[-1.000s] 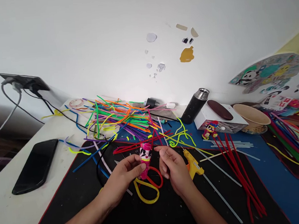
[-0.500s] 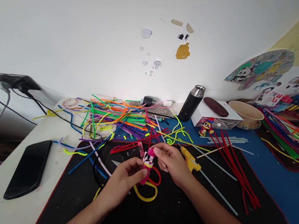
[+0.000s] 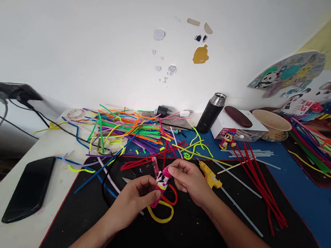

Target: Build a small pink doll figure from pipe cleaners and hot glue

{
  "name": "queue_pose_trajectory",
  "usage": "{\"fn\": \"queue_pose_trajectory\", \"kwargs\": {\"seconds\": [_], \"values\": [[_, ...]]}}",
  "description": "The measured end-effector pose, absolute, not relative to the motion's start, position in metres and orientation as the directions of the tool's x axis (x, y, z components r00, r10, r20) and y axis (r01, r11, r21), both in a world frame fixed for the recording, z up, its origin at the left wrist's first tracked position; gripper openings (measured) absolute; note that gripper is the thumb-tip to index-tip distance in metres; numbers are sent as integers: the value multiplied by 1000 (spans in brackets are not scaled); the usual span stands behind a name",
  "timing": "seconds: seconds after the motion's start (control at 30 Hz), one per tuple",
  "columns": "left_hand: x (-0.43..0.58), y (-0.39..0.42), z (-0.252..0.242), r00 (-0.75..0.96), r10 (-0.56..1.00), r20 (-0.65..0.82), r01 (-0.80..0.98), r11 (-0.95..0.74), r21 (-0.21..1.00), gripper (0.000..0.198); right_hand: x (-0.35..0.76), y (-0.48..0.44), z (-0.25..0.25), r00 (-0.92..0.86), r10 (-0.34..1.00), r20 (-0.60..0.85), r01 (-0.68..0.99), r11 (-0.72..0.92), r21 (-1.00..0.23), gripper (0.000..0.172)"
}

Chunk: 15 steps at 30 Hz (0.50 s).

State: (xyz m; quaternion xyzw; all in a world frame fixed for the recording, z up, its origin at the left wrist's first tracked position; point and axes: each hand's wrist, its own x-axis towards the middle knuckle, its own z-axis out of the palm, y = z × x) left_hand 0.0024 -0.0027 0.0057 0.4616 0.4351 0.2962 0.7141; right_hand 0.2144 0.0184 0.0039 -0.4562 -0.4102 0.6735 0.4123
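Note:
Between my two hands is a small figure (image 3: pixel 162 180) in pink, white, black and yellow fuzzy stems. My left hand (image 3: pixel 139 199) is closed on its lower pink part. The thumb and finger of my right hand (image 3: pixel 187 180) pinch the pink top. Scissors (image 3: pixel 163 216) with yellow and red handles lie on the black mat (image 3: pixel 198 233) just below the figure. To the right of my right hand rests a yellow glue gun (image 3: pixel 211 176) with a clear stick in it. A pink tool (image 3: pixel 155 165) lies behind the figure; its kind I cannot make out.
Behind the mat is a heap of coloured pipe cleaners (image 3: pixel 131 131). A black phone (image 3: pixel 29 189) lies at left. At right stand a thermos (image 3: pixel 212 112), a white box (image 3: pixel 238 124), a finished-looking small figure (image 3: pixel 228 139) and a bowl (image 3: pixel 271 120). Red pipe cleaners (image 3: pixel 261 193) lie nearby.
The figure has tilted slightly between my fingers, its top leaning a little further right. Both hands keep their hold, and the view has shifted slightly.

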Motion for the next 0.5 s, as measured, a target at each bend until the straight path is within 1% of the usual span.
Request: {"fn": "queue_pose_trajectory", "kwargs": {"seconds": [0.17,0.37,0.5], "values": [[3,-3,3,445,823,-354,-12,400,916,37,210,17,2,-241,925,-295,-195,-343,-919,34],[6,-3,0,398,838,-374,-44,425,904,41,206,18,1,-252,923,-292,-260,-355,-898,37],[5,-2,3,378,840,-389,-43,436,899,43,208,18,2,-264,923,-280,-240,-344,-908,38]]}}
